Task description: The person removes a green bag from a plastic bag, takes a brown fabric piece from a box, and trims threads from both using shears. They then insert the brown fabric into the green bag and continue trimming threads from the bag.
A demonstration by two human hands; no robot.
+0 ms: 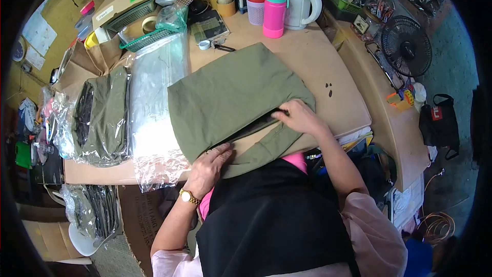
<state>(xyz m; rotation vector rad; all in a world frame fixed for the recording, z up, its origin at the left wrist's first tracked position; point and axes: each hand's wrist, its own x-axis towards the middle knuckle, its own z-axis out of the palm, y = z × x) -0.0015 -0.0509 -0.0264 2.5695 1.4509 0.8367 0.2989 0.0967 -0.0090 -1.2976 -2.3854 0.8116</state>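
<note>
An olive-green fabric bag (236, 87) lies flat on the worktable, with its mouth and wide strap toward my body. My left hand (207, 163) grips the bag's near left corner, where the strap joins, and its fingertips lie over the fabric. At the right end of the mouth, my right hand (298, 117) pinches the edge between thumb and fingers. Between the hands the mouth gapes a little, and a dark lining shows inside. The strap curves below the mouth against my black apron (277, 215). Fingertips under the fabric are hidden.
Clear plastic bags (156, 92) lie left of the fabric bag, beside a wrapped olive bag (105, 115). Behind stand a pink bottle (274, 18), a white jug (296, 5) and a green basket (148, 40). A black fan (406, 47) stands at right.
</note>
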